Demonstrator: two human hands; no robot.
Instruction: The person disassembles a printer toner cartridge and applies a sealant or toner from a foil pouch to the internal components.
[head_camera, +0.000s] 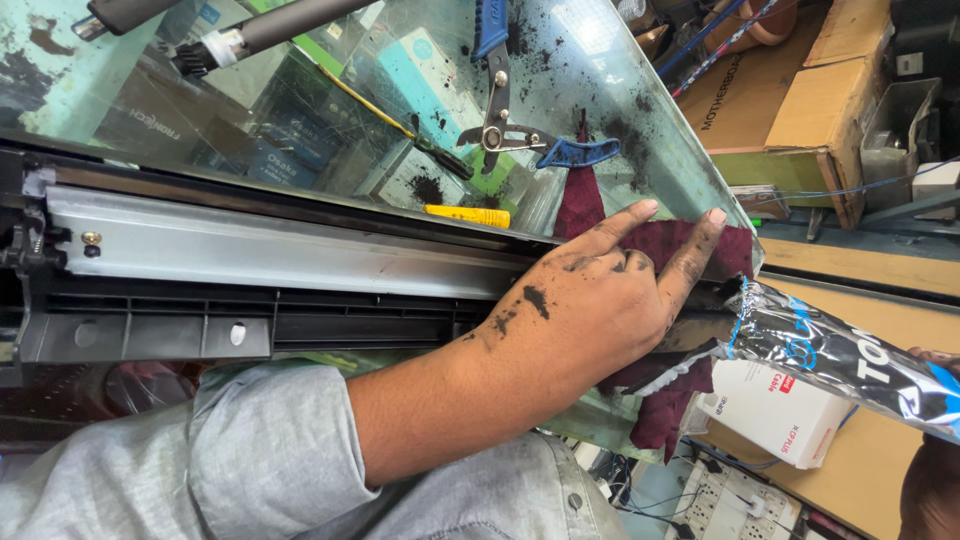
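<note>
Maroon cloth (690, 250) under spread left hand (590, 300) on toner-smeared glass table (300, 110).

A light grey shirt is worn, its left sleeve (270, 450) rolled up into a thick cuff above the bare forearm. The left hand (590, 300) is smeared with black powder across the knuckles, back and fingers (690, 260). A small button (574, 501) is seen on the grey fabric below.
</note>
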